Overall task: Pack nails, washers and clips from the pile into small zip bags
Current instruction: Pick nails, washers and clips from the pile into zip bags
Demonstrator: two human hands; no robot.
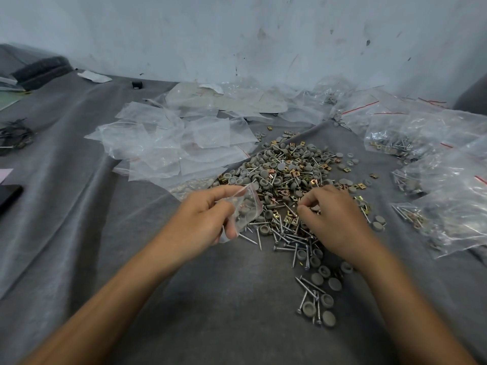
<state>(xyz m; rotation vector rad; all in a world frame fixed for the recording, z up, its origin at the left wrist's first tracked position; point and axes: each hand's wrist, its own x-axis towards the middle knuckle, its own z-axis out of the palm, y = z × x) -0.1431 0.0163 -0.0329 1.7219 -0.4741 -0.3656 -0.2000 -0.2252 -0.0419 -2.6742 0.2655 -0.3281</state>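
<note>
A small clear zip bag (250, 206), grey washers inside, is gripped by the left hand (203, 219) at the near-left edge of the pile of steel nails, grey washers and brass clips (290, 169). Filling is judged under way. The right hand (337, 219) is curled onto the pile; whether anything is pinched cannot be told. Pieces must next be dropped into the bag's mouth. Empty clear bags (171, 146) are heaped far left, filled bags (448, 196) right.

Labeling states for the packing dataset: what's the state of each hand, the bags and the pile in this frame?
left hand: grips the zip bag near its mouth.
zip bag: mouth looks open, a few grey washers inside.
right hand: fingers curled down into the pile; any held piece is hidden.
pile: loose, mixed, spread on the cloth.
empty bags: flat, heaped behind-left of the pile.
filled bags: hold hardware, lying at right.
</note>
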